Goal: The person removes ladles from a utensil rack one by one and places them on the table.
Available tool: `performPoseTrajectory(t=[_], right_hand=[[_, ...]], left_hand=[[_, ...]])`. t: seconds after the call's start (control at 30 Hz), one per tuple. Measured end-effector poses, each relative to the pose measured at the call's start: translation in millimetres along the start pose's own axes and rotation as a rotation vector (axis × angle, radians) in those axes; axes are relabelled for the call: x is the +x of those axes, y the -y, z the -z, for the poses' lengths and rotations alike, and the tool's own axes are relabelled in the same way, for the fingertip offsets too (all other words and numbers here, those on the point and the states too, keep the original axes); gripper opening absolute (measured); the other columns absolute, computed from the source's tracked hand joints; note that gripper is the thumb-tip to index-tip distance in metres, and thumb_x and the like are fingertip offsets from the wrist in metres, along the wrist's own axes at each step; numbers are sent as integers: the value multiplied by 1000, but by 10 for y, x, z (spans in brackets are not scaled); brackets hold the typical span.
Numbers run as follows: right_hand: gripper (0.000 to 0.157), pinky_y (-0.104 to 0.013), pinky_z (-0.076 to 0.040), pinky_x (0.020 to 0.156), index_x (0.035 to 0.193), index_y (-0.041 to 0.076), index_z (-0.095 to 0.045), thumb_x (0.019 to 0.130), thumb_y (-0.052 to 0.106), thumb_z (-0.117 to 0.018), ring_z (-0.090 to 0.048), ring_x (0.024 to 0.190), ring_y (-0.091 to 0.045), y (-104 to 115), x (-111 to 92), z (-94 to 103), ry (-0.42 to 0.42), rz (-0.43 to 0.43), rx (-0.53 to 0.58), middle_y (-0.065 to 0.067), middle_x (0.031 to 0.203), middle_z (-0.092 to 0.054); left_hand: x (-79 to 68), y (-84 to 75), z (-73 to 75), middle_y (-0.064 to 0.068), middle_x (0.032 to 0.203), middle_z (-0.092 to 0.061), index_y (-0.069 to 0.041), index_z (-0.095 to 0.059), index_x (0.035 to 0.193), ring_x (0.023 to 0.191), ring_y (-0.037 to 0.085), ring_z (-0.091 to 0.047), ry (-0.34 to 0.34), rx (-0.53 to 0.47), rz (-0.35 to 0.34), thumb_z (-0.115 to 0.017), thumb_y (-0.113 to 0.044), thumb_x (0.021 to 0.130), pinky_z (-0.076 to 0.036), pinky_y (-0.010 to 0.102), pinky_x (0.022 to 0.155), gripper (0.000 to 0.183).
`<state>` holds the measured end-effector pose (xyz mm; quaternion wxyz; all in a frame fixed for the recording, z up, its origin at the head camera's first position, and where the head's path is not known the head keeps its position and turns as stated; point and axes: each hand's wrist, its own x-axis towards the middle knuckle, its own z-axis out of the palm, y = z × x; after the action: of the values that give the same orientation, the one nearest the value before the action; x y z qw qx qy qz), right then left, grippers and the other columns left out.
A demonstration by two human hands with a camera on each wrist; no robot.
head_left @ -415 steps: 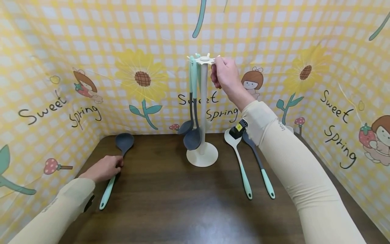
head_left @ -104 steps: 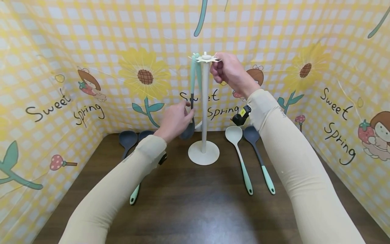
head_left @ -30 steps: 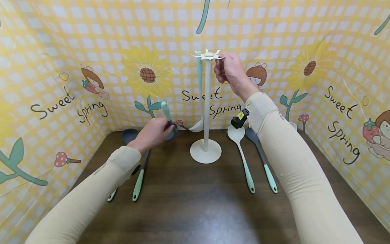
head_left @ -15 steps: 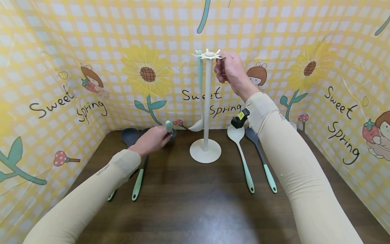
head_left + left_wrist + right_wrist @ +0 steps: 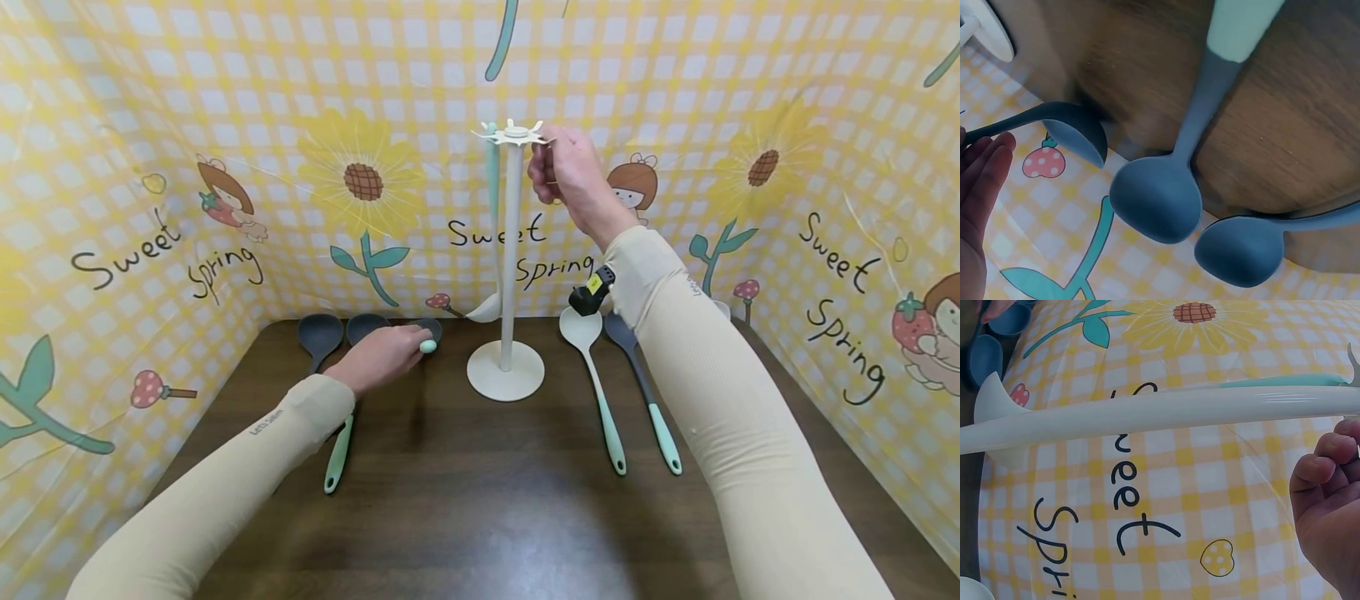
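My left hand (image 5: 382, 354) grips a dark ladle with a mint handle. Its bowl (image 5: 1075, 134) tilts low near the table's back edge, and the handle end points toward the head camera. My right hand (image 5: 570, 179) pinches a hook at the right rim of the white rotating utensil stand (image 5: 513, 258); its curled fingers show in the right wrist view. One white ladle (image 5: 486, 308) with a mint handle hangs from the stand's back left. Left of the held ladle, a second dark ladle (image 5: 1157, 197) and a third dark ladle (image 5: 1241, 250) lie on the table.
Right of the stand lie a white spoon-shaped utensil (image 5: 581, 329) and a dark one (image 5: 660, 433), both mint-handled. A white piece (image 5: 722, 308) is mostly hidden behind the right forearm. Patterned cloth walls (image 5: 360, 67) enclose the brown table (image 5: 480, 500).
Over the earlier frames, dark ladles have left the stand for the table's left. My left hand took the last hanging dark ladle and lowered it, its handle tipping down. My right hand stays at the rim.
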<state>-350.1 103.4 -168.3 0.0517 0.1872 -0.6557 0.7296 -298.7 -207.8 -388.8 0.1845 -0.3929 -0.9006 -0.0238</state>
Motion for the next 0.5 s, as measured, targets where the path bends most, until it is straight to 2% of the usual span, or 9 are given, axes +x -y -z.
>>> performPoseTrajectory(t=[0.2, 0.4, 0.5], right_hand=[[35, -25, -36, 43, 75, 7, -50, 105, 19, -38, -40, 45, -16, 5, -1, 2, 2, -4, 11, -5, 60, -52], [35, -25, -37, 42, 75, 7, -50, 105, 18, -38, -40, 45, -16, 1, -6, 4, 3, -5, 4, -5, 60, -51], [35, -25, -37, 42, 75, 7, -50, 106, 18, -38, -40, 44, -16, 3, -3, 4, 1, -8, 7, -4, 59, -52]], left_hand=[[-17, -15, -32, 4, 79, -58, -10, -60, 90, 66, 17, -58, 35, 57, -33, -68, -3, 91, -48, 34, 58, 11], [-42, -60, -47, 6, 82, -61, -8, -65, 95, 69, 19, -62, 162, 108, -9, -70, 1, 87, -52, 36, 60, 13], [-69, -60, -87, 7, 83, -62, -8, -65, 96, 68, 19, -62, 186, 139, -13, -68, 0, 87, -53, 36, 59, 13]])
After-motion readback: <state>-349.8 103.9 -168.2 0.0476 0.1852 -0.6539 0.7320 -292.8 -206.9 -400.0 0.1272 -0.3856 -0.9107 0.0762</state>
